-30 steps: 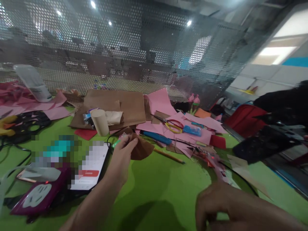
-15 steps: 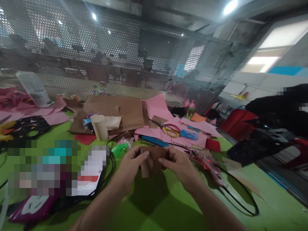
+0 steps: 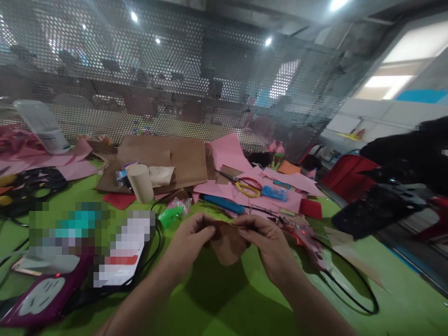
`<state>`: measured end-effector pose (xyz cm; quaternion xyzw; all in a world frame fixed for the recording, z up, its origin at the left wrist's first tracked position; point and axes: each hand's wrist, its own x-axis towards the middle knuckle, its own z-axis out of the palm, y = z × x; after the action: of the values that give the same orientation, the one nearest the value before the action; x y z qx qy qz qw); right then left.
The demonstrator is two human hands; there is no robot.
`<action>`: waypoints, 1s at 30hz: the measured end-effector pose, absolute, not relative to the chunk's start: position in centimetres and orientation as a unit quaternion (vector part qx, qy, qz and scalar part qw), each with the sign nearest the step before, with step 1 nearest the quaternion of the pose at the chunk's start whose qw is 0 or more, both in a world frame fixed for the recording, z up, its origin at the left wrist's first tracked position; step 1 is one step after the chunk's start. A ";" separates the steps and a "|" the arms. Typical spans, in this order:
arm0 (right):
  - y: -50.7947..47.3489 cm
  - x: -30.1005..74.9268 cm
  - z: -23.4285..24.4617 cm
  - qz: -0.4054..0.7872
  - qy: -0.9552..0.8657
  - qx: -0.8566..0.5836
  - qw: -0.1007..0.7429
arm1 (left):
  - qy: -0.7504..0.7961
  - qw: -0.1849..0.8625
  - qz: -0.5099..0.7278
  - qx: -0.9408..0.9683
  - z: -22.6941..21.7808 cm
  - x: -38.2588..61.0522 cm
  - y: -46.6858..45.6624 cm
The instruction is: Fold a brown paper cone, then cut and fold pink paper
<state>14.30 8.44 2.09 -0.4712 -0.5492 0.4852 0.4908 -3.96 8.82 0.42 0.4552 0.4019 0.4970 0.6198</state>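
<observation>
A small folded piece of brown paper (image 3: 227, 245) hangs between both hands above the green table (image 3: 224, 298). My left hand (image 3: 187, 240) pinches its left top edge with thumb and fingers closed. My right hand (image 3: 268, 242) pinches the right top edge the same way. The lower part of the paper droops below the fingers.
Behind the hands lie pink sheets (image 3: 231, 151), brown card (image 3: 175, 156), a paper roll (image 3: 140, 183), scissors with red and yellow handles (image 3: 247, 185) and a blue pen (image 3: 224, 205). A black cable (image 3: 353, 280) loops at the right. A purple device (image 3: 45, 296) sits at the left. A perforated metal screen (image 3: 175, 79) backs the table.
One second ago only my left hand held the brown paper; my right hand came up from the lower right and took its other edge. The paper now hangs folded lower between both hands.
</observation>
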 end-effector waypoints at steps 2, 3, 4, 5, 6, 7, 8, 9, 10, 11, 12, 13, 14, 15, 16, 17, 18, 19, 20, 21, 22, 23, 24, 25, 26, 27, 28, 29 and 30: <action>8.4 14.4 2.2 0.490 -0.555 -0.471 0.480 | 0.388 0.607 0.502 0.478 0.1 -3.8 8.8; 8.4 14.4 2.3 0.495 -0.561 -0.468 0.471 | 0.381 0.602 0.505 0.488 0.0 -3.8 8.9; 8.4 14.4 2.3 0.500 -0.570 -0.462 0.460 | 0.375 0.597 0.508 0.496 -0.1 -3.8 8.9; 8.4 14.3 2.4 0.502 -0.579 -0.457 0.451 | 0.369 0.593 0.510 0.502 -0.2 -3.7 8.9; 8.4 14.3 2.5 0.501 -0.588 -0.454 0.445 | 0.365 0.593 0.512 0.503 -0.2 -3.7 8.9; 8.4 14.3 2.6 0.498 -0.592 -0.453 0.443 | 0.366 0.597 0.511 0.499 -0.2 -3.7 8.9; 8.4 14.3 2.6 0.495 -0.591 -0.454 0.446 | 0.369 0.603 0.508 0.492 -0.2 -3.6 8.9; 8.4 14.2 2.6 0.495 -0.586 -0.455 0.452 | 0.373 0.611 0.505 0.483 0.0 -3.6 8.8; 8.4 14.2 2.6 0.498 -0.579 -0.456 0.456 | 0.379 0.619 0.501 0.472 0.1 -3.6 8.7; 8.4 14.2 2.6 0.504 -0.572 -0.455 0.460 | 0.381 0.628 0.496 0.463 0.3 -3.7 8.6; 8.4 14.3 2.6 0.510 -0.566 -0.452 0.464 | 0.382 0.637 0.490 0.456 0.4 -3.7 8.5; 8.4 14.3 2.6 0.515 -0.563 -0.449 0.465 | 0.381 0.648 0.484 0.448 0.6 -3.8 8.4; 8.4 14.3 2.6 0.516 -0.563 -0.448 0.465 | 0.382 0.658 0.477 0.440 0.8 -3.9 8.3; 8.4 14.4 2.6 0.513 -0.565 -0.449 0.465 | 0.383 0.668 0.468 0.433 0.9 -4.0 8.2; 8.4 14.5 2.6 0.507 -0.569 -0.451 0.464 | 0.385 0.676 0.457 0.430 1.0 -4.1 8.2; 8.4 14.6 2.6 0.500 -0.576 -0.453 0.461 | 0.387 0.679 0.448 0.433 1.1 -4.2 8.1; 8.5 14.7 2.6 0.492 -0.584 -0.455 0.458 | 0.389 0.677 0.440 0.443 1.2 -4.3 8.1; 8.5 14.7 2.6 0.485 -0.592 -0.457 0.454 | 0.391 0.671 0.431 0.459 1.3 -4.4 8.2; 8.5 14.8 2.6 0.480 -0.599 -0.457 0.449 | 0.392 0.662 0.423 0.479 1.3 -4.5 8.2; 8.5 14.8 2.6 0.477 -0.607 -0.457 0.442 | 0.393 0.651 0.415 0.499 1.3 -4.5 8.3; 8.5 14.8 2.6 0.476 -0.614 -0.455 0.435 | 0.392 0.640 0.409 0.520 1.2 -4.4 8.4; 8.5 14.8 2.7 0.475 -0.621 -0.455 0.427 | 0.390 0.630 0.403 0.538 1.2 -4.4 8.5; 8.5 14.8 2.7 0.474 -0.628 -0.455 0.416 | 0.388 0.621 0.398 0.553 1.1 -4.3 8.6; 8.5 14.8 2.7 0.470 -0.636 -0.456 0.407 | 0.387 0.613 0.395 0.564 1.0 -4.2 8.6; 8.5 14.7 2.8 0.461 -0.644 -0.459 0.403 | 0.388 0.608 0.393 0.570 0.9 -4.2 8.6; 8.4 14.7 2.8 0.447 -0.651 -0.463 0.403 | 0.392 0.606 0.393 0.570 0.7 -4.1 8.7; 8.4 14.7 2.9 0.428 -0.660 -0.467 0.405 | 0.398 0.608 0.395 0.561 0.6 -4.1 8.7; 8.3 14.8 3.0 0.404 -0.670 -0.468 0.411 | 0.405 0.614 0.401 0.546 0.4 -4.1 8.7; 8.2 14.8 3.0 0.377 -0.683 -0.465 0.419 | 0.411 0.618 0.412 0.528 0.2 -4.1 8.7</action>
<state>14.84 8.23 3.02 -0.4645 -0.6832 0.3770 0.4186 -4.09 8.71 0.23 0.5279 0.4115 0.4119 0.6183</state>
